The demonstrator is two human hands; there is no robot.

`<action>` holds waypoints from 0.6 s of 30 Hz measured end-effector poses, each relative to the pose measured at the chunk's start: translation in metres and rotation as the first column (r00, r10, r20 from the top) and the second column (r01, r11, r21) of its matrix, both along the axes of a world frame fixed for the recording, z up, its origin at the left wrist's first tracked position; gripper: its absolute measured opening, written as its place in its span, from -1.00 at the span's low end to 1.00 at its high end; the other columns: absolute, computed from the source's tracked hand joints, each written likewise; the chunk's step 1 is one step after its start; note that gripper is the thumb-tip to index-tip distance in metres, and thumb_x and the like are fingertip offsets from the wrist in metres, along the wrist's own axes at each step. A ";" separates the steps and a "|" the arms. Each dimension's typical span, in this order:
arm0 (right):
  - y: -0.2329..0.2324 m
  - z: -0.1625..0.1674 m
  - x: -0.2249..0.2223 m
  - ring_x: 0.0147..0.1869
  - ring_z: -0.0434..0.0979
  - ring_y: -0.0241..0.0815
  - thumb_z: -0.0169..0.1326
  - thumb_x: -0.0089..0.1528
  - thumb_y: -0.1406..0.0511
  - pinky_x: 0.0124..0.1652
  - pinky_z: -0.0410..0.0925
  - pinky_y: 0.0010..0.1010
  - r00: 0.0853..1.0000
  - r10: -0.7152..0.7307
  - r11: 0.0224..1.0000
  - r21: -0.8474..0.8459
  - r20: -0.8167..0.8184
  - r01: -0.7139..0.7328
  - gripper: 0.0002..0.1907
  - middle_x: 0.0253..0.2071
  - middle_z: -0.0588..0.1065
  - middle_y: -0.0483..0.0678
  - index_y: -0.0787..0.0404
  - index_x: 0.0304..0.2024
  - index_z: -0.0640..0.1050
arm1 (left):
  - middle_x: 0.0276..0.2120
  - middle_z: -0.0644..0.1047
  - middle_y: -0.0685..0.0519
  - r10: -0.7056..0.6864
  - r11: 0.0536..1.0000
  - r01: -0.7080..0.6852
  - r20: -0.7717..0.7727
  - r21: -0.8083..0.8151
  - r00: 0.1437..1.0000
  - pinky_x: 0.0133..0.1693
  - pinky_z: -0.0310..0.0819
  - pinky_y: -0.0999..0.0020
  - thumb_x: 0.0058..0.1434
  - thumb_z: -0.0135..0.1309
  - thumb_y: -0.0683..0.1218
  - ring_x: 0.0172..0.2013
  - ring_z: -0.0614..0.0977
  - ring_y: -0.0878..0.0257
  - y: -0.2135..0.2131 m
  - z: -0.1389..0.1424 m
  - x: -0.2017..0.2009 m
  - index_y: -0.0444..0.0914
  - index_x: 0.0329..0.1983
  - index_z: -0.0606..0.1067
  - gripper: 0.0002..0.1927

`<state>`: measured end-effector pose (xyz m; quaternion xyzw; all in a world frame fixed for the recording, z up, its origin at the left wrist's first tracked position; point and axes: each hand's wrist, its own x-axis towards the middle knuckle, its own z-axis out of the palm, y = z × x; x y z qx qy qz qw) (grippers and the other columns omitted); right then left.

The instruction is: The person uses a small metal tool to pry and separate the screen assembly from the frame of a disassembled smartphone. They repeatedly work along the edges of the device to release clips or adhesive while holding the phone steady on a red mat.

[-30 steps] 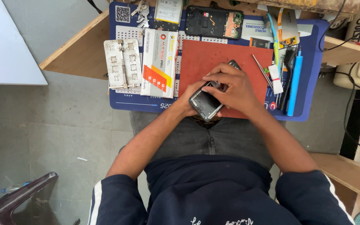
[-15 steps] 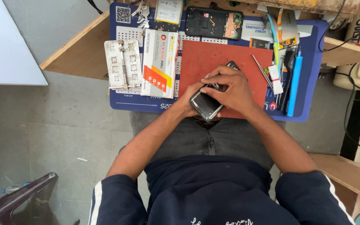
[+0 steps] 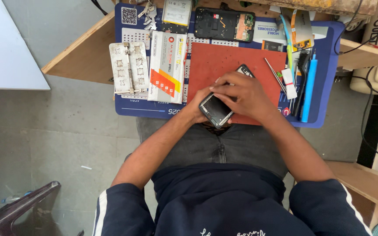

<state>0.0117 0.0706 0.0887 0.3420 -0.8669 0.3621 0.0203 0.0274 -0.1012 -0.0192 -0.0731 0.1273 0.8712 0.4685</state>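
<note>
Two bare hands work one dark phone (image 3: 216, 110) at the near edge of a red mat (image 3: 237, 65), which lies flat on a larger blue work mat (image 3: 324, 78). The phone is a thin rectangle with rounded corners, tilted diagonally; its upper face looks dark and glossy within a pale frame. The left hand (image 3: 197, 107) cups it from below and the side, fingers closed on its edge. The right hand (image 3: 243, 94) lies over its far end, fingers curled down and pressing on it; fingertip contact is hidden.

On the blue mat: a worn metal plate (image 3: 129, 67) with cut-outs, a white and orange carton (image 3: 167, 67), an opened phone body (image 3: 224, 24) showing circuitry, a blue pen-shaped tool (image 3: 309, 87), and a slim metal probe (image 3: 273, 72). The bench (image 3: 88, 52) is raw plywood.
</note>
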 end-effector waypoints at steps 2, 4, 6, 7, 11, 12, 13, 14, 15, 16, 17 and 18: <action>-0.002 0.005 0.001 -0.09 0.62 -0.13 0.29 0.15 0.37 -0.21 0.45 -0.34 0.988 0.025 0.996 0.088 -0.153 -0.011 -0.81 -0.17 0.58 -0.11 0.13 -0.16 0.69 | -0.06 0.54 -0.22 -0.004 1.000 0.004 0.006 0.000 1.000 -0.33 0.74 -0.14 0.48 -0.30 0.19 -0.17 0.69 -0.06 0.000 -0.002 0.001 -0.30 0.23 0.31 -0.47; -0.003 0.009 0.003 -0.10 0.61 -0.12 0.29 0.15 0.36 -0.22 0.45 -0.33 0.960 0.083 0.989 0.143 -0.266 -0.046 -0.81 -0.15 0.57 -0.09 0.17 -0.17 0.65 | -0.08 0.54 -0.25 -0.008 0.998 0.006 -0.024 -0.062 1.000 -0.32 0.73 -0.14 0.48 -0.28 0.16 -0.20 0.69 -0.08 0.002 -0.006 0.002 -0.35 0.20 0.32 -0.48; -0.004 0.013 0.003 -0.10 0.60 -0.12 0.28 0.16 0.35 -0.21 0.46 -0.33 0.940 0.122 0.982 0.175 -0.320 -0.068 -0.81 -0.14 0.56 -0.09 0.19 -0.17 0.62 | -0.08 0.53 -0.26 -0.012 0.996 0.008 -0.045 -0.087 0.999 -0.31 0.73 -0.14 0.50 -0.27 0.14 -0.21 0.69 -0.10 0.002 -0.009 0.002 -0.37 0.20 0.32 -0.49; -0.003 0.015 0.003 -0.09 0.60 -0.12 0.28 0.17 0.35 -0.20 0.46 -0.33 0.939 0.129 0.981 0.178 -0.319 -0.074 -0.82 -0.15 0.55 -0.10 0.20 -0.18 0.61 | -0.08 0.53 -0.26 -0.014 0.997 0.010 -0.052 -0.080 0.999 -0.29 0.73 -0.14 0.51 -0.26 0.13 -0.20 0.69 -0.10 0.001 -0.011 0.002 -0.37 0.20 0.32 -0.50; -0.003 0.018 0.002 -0.12 0.58 -0.13 0.27 0.18 0.35 -0.21 0.46 -0.33 0.932 0.125 0.982 0.179 -0.341 -0.066 -0.84 -0.17 0.54 -0.10 0.19 -0.20 0.59 | -0.06 0.52 -0.25 -0.025 0.998 0.019 -0.103 -0.062 0.994 -0.27 0.73 -0.16 0.53 -0.25 0.08 -0.16 0.68 -0.13 0.000 -0.011 0.002 -0.41 0.22 0.32 -0.53; -0.003 0.018 0.001 -0.13 0.58 -0.13 0.27 0.17 0.34 -0.22 0.45 -0.33 0.937 0.123 0.982 0.177 -0.327 -0.067 -0.84 -0.18 0.53 -0.11 0.19 -0.21 0.58 | -0.06 0.52 -0.30 -0.039 0.998 0.033 -0.128 -0.053 0.991 -0.27 0.73 -0.13 0.52 -0.26 0.10 -0.17 0.69 -0.16 -0.002 -0.009 0.002 -0.42 0.22 0.32 -0.50; -0.003 0.018 0.000 -0.13 0.57 -0.13 0.27 0.17 0.34 -0.23 0.45 -0.33 0.942 0.122 0.982 0.177 -0.312 -0.069 -0.85 -0.19 0.52 -0.12 0.18 -0.23 0.57 | -0.06 0.53 -0.35 -0.054 0.998 0.048 -0.150 -0.042 0.987 -0.27 0.73 -0.10 0.51 -0.27 0.11 -0.17 0.69 -0.19 -0.002 -0.007 0.002 -0.43 0.22 0.32 -0.48; -0.003 0.018 0.000 -0.14 0.56 -0.13 0.27 0.17 0.34 -0.24 0.44 -0.33 0.947 0.120 0.982 0.176 -0.297 -0.069 -0.85 -0.21 0.51 -0.12 0.18 -0.24 0.56 | -0.06 0.54 -0.39 -0.068 0.998 0.063 -0.173 -0.031 0.983 -0.26 0.73 -0.07 0.50 -0.29 0.13 -0.17 0.69 -0.22 -0.003 -0.005 0.001 -0.43 0.22 0.32 -0.45; -0.003 0.018 -0.001 -0.14 0.55 -0.13 0.26 0.16 0.34 -0.25 0.44 -0.32 0.946 0.120 0.981 0.181 -0.300 -0.067 -0.85 -0.22 0.50 -0.12 0.18 -0.26 0.55 | -0.05 0.54 -0.41 -0.076 0.997 0.073 -0.173 -0.022 0.982 -0.26 0.73 -0.07 0.51 -0.30 0.14 -0.15 0.69 -0.23 -0.002 -0.002 0.001 -0.44 0.23 0.32 -0.44; -0.004 0.017 -0.002 -0.14 0.54 -0.13 0.26 0.15 0.35 -0.25 0.44 -0.32 0.946 0.122 0.980 0.186 -0.301 -0.068 -0.85 -0.23 0.48 -0.12 0.18 -0.27 0.54 | -0.04 0.53 -0.42 -0.082 0.997 0.081 -0.173 -0.013 0.982 -0.25 0.73 -0.06 0.52 -0.31 0.15 -0.13 0.68 -0.23 -0.003 0.000 0.000 -0.44 0.24 0.31 -0.42; -0.003 0.017 -0.002 -0.15 0.54 -0.13 0.26 0.15 0.35 -0.25 0.43 -0.32 0.945 0.124 0.980 0.189 -0.304 -0.068 -0.84 -0.24 0.47 -0.11 0.18 -0.28 0.52 | -0.03 0.53 -0.44 -0.089 0.996 0.089 -0.172 -0.006 0.981 -0.25 0.73 -0.05 0.53 -0.32 0.16 -0.11 0.68 -0.23 -0.003 0.002 0.000 -0.45 0.26 0.31 -0.41; -0.004 0.016 -0.002 -0.15 0.53 -0.13 0.25 0.14 0.36 -0.26 0.43 -0.32 0.945 0.118 0.980 0.191 -0.306 -0.060 -0.84 -0.24 0.46 -0.11 0.18 -0.29 0.52 | -0.02 0.53 -0.42 -0.089 0.996 0.087 -0.162 -0.019 0.983 -0.25 0.73 -0.06 0.52 -0.32 0.15 -0.10 0.67 -0.23 -0.003 0.004 0.000 -0.44 0.26 0.30 -0.42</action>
